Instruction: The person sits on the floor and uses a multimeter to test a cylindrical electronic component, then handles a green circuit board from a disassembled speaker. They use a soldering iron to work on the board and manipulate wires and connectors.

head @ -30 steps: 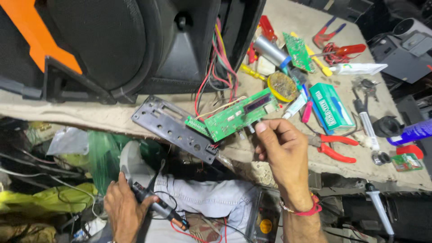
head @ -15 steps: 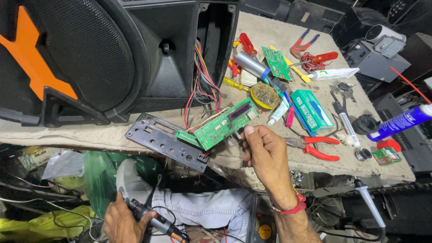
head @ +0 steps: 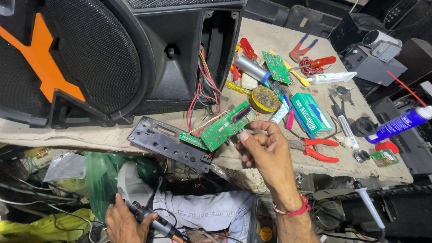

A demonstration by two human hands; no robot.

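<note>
So the right hand is pinching the edge of a green circuit board, fingertips closed on its lower right corner, holding it tilted up just above the workbench. The board sits right in front of the big black speaker cabinet, with a bundle of red and coloured wires running from the cabinet's open side down to it. Just left of the board, touching it, lies a black plastic panel with cutouts, hanging partly over the bench edge.

The left hand is down low below the bench, wrapped around what looks like a soldering iron, though it's dim down there so I can't be totally sure what tool it is. Fist is clenched on the handle either way.

On the bench to the right of the board: red-handled pliers, a green box, a round tin of flux, another small green board and a blue spray can off at the edge.
</note>
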